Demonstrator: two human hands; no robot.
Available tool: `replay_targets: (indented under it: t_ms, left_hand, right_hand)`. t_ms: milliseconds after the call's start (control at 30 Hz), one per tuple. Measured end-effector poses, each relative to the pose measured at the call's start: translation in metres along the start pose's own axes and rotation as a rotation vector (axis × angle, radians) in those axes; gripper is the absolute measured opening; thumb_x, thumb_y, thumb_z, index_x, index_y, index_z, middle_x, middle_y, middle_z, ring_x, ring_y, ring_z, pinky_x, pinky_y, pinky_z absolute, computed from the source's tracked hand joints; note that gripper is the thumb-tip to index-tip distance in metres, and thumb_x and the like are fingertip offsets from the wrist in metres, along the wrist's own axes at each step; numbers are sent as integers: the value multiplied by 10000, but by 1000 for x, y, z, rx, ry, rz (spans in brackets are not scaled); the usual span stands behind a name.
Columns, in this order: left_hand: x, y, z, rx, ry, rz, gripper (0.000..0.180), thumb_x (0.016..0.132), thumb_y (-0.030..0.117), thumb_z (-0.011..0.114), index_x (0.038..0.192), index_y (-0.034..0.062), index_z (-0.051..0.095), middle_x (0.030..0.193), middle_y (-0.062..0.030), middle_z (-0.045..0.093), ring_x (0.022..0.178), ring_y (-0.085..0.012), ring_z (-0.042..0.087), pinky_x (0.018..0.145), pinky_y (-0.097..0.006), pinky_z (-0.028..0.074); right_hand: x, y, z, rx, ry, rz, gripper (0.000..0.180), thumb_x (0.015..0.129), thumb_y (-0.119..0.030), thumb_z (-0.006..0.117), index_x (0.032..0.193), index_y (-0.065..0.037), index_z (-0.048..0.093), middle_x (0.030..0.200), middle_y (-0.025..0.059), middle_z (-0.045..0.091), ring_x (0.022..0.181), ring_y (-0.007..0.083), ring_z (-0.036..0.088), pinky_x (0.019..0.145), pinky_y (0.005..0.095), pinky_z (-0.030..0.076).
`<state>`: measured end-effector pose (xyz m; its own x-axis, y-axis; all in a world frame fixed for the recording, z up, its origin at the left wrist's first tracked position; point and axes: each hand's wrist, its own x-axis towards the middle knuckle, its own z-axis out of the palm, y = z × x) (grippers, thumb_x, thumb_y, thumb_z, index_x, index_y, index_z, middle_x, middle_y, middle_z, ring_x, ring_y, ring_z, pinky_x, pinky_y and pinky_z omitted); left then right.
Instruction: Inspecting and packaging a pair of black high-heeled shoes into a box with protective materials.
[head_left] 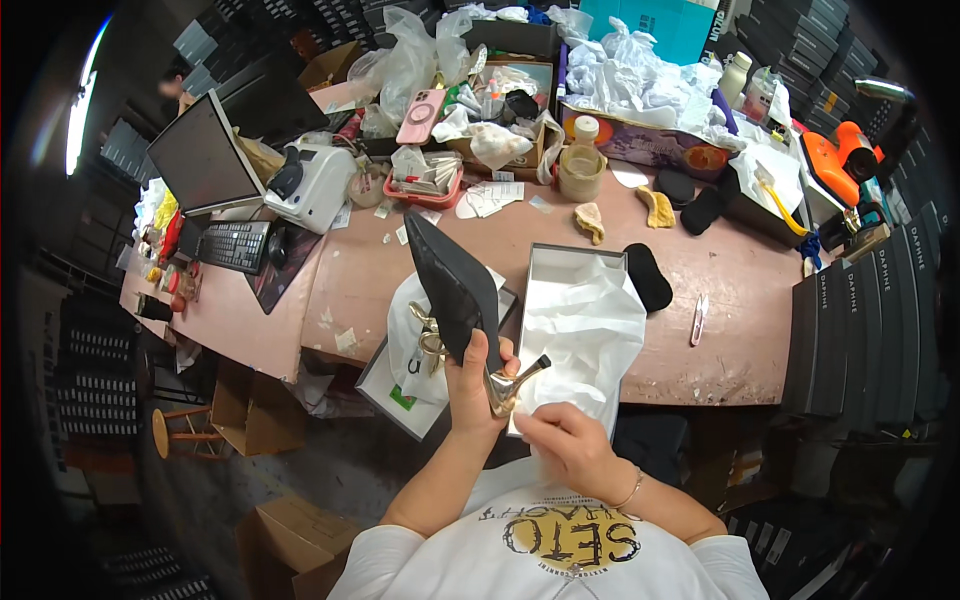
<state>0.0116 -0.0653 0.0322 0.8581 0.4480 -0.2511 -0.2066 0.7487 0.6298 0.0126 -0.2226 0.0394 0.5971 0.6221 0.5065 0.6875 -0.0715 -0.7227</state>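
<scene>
My left hand (472, 385) grips a black pointed high-heeled shoe (450, 275), sole toward me and toe pointing up and away. Its gold heel (503, 393) ends in a dark tip. Close to the heel, my right hand (572, 452) has its fingers curled and pressed together; what they pinch, if anything, is too small to make out. Below the shoe sits an open shoe box (575, 262) lined with white tissue paper (590, 330). Left of it lies a box lid or tray (405, 415) with white paper. Gold bow-like loops (430, 343) show beside the shoe; their attachment is hidden.
Thread snips (699, 320) and a black pad (648, 278) lie right of the box. Yellow sponges (655, 208), a jar (581, 170) and a pink phone (421, 115) are farther back. Stacked shoe boxes (870, 330) border the right; a monitor (205, 155) and keyboard (233, 245) stand left.
</scene>
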Motion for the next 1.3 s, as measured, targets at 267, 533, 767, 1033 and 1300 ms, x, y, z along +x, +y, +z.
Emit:
replay_targets:
  t_ms: [267,533,767,1033,1300]
  left_hand:
    - [-9,-8,0,154,-48,77,321,910,368,628,959,78,499,730,-69,554,579,-137,573,447,-223,459]
    - [-7,-7,5,48,-14,18,264,899,299,656,938,80,513,729,-63,559,596,-142,562,460,-228,460]
    - [9,12,-18,-380,-189,-310,560,866,332,669,1249,7,422,849,-68,494,693,-135,510,611,-238,472]
    - [11,-9,-17,-721,-285,-379,437,811,390,686,1069,40,654,1155,-115,632,1261,-247,464,1136,-518,208]
    - [4,-22,-12,-711,-394,-357,365,839,433,630,1033,129,687,1110,-78,663,1291,-217,432,1152,-595,93]
  right_hand:
    - [26,3,7,-44,75,27,376,756,11,705,1123,-36,640,877,76,578,727,215,629,595,291,528]
    - [17,4,9,-63,108,-34,392,717,52,676,1094,-56,669,875,67,589,682,185,617,570,276,518]
    - [-7,7,14,-88,-30,11,355,741,4,677,1091,-56,672,871,70,604,681,185,634,574,267,522]
    - [0,-1,-10,53,63,-57,400,726,41,714,1114,-47,669,863,71,585,667,185,597,571,278,507]
    - [3,5,12,-20,-10,-180,442,686,3,694,1123,-51,655,842,54,598,657,181,592,545,276,489]
